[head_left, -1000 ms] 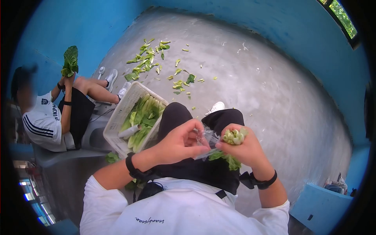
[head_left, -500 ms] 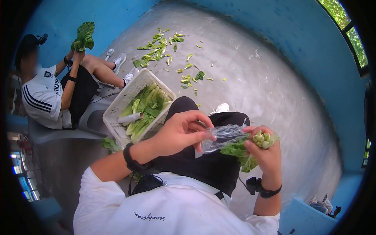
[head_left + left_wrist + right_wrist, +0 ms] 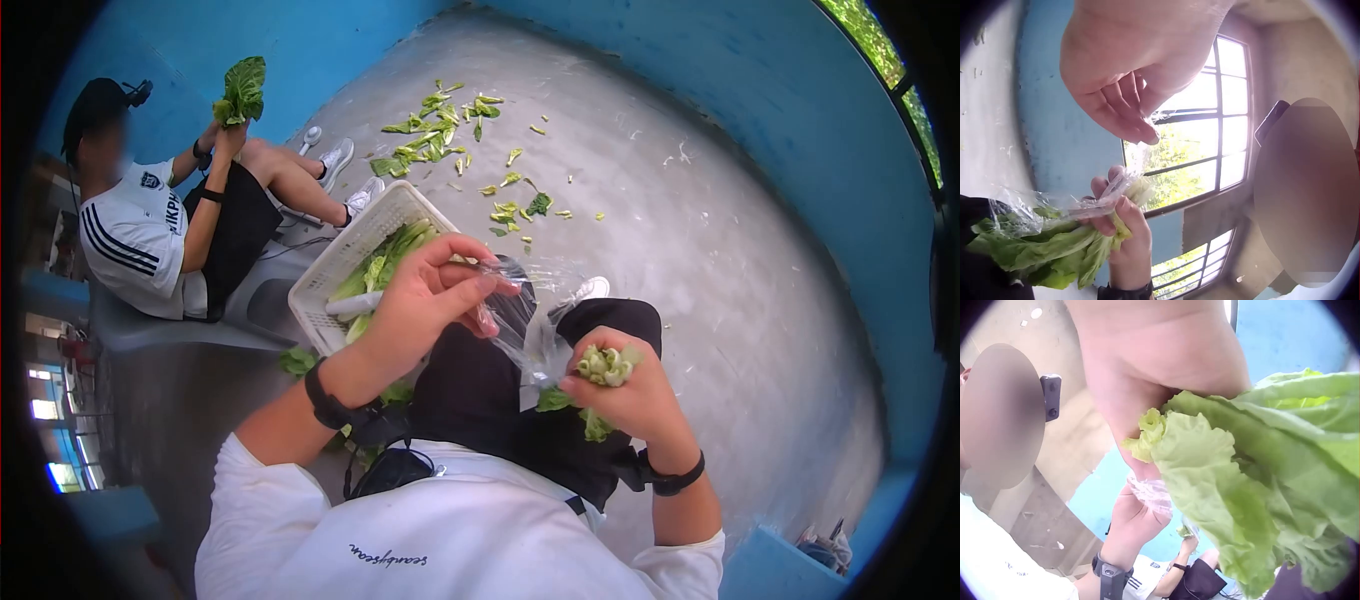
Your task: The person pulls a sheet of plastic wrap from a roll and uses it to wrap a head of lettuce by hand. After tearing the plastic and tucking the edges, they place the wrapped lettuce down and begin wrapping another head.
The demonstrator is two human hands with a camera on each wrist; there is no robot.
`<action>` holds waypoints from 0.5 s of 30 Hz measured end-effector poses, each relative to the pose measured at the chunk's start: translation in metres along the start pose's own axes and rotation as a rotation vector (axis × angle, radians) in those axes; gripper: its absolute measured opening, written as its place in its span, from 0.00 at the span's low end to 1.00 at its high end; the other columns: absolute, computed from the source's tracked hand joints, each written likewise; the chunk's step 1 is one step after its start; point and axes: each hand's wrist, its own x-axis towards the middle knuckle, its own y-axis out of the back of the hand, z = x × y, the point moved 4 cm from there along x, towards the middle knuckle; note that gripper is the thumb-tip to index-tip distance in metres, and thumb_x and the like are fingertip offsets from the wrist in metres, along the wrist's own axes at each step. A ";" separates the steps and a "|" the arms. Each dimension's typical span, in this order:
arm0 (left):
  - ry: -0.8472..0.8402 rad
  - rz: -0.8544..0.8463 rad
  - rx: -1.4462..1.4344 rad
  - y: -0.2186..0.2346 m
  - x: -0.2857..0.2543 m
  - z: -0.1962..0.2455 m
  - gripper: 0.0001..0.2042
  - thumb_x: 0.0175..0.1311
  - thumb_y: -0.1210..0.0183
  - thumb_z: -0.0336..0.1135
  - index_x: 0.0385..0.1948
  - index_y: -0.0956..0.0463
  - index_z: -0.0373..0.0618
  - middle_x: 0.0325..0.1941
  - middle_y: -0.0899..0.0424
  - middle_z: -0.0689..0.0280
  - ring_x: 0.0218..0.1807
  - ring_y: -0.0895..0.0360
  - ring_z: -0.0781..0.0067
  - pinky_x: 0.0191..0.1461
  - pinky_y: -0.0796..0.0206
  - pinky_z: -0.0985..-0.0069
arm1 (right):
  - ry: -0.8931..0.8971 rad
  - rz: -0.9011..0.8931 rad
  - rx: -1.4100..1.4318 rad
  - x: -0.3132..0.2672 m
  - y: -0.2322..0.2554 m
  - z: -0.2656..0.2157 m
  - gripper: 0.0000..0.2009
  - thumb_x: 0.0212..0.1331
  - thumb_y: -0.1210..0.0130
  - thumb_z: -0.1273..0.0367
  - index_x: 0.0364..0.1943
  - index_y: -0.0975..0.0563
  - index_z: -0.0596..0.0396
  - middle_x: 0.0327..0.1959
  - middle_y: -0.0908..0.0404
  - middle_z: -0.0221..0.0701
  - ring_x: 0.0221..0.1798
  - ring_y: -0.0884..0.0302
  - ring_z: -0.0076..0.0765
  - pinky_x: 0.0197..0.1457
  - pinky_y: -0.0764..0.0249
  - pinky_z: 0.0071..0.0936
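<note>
Right hand: at four o'clock in the head view, its fingers point(image 3: 635, 400) curl round the lettuce bunch; their far side is hidden.
Lettuce bunch: in that fist, pale stem ends point(image 3: 605, 366) clustered on top, green ruffled leaves below, mostly covered by the hand in the head view.
Left hand: at nine o'clock, thumb and fingers point(image 3: 430, 300) pinch the film.
Plastic film point(image 3: 525, 310): crumpled and clear, stretched between the hands; its edges are hard to trace.
Basket point(image 3: 325, 270): at ten o'clock, holding greens and a pale roll point(image 3: 355, 303), part-hidden.
Seated person point(image 3: 135, 240): beyond, toward nine, gripping a leafy bunch point(image 3: 243, 88).
Leaf scraps point(image 3: 430, 140): on the floor, toward eleven.
</note>
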 end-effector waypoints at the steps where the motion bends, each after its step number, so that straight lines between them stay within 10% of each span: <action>1: -0.009 0.033 0.021 0.004 0.000 0.000 0.10 0.73 0.43 0.29 0.51 0.29 0.43 0.44 0.13 0.51 0.29 0.16 0.78 0.36 0.20 0.77 | -0.025 0.024 0.057 -0.002 0.001 -0.001 0.08 0.55 0.31 0.75 0.35 0.21 0.57 0.31 0.19 0.21 0.34 0.25 0.16 0.40 0.26 0.19; 6: -0.070 -0.115 -0.075 0.005 0.002 -0.010 0.32 0.62 0.30 0.43 0.63 0.37 0.46 0.58 0.20 0.50 0.48 0.18 0.69 0.55 0.25 0.69 | -0.089 0.020 0.098 -0.004 0.004 -0.009 0.07 0.57 0.33 0.76 0.35 0.21 0.56 0.30 0.20 0.20 0.33 0.24 0.14 0.38 0.26 0.17; 10: -0.081 -0.322 -0.189 -0.020 0.007 -0.042 0.62 0.42 0.20 0.56 0.77 0.57 0.51 0.76 0.38 0.53 0.76 0.38 0.59 0.77 0.47 0.58 | -0.071 -0.045 0.262 -0.005 0.000 -0.004 0.07 0.57 0.35 0.77 0.37 0.21 0.56 0.30 0.21 0.21 0.32 0.24 0.14 0.36 0.26 0.18; 11: 0.132 -0.396 -0.189 -0.024 0.005 -0.059 0.70 0.37 0.19 0.58 0.79 0.66 0.52 0.80 0.47 0.55 0.82 0.51 0.58 0.82 0.58 0.57 | -0.059 -0.052 0.315 -0.004 0.001 -0.003 0.07 0.57 0.35 0.77 0.38 0.21 0.56 0.30 0.21 0.21 0.32 0.24 0.14 0.36 0.27 0.18; 15: 0.187 -0.546 0.120 -0.037 -0.001 -0.098 0.35 0.59 0.27 0.37 0.67 0.35 0.45 0.68 0.28 0.58 0.69 0.31 0.66 0.73 0.41 0.69 | -0.096 0.004 0.284 -0.001 0.010 0.008 0.07 0.57 0.35 0.77 0.38 0.22 0.56 0.30 0.21 0.21 0.32 0.23 0.15 0.35 0.24 0.19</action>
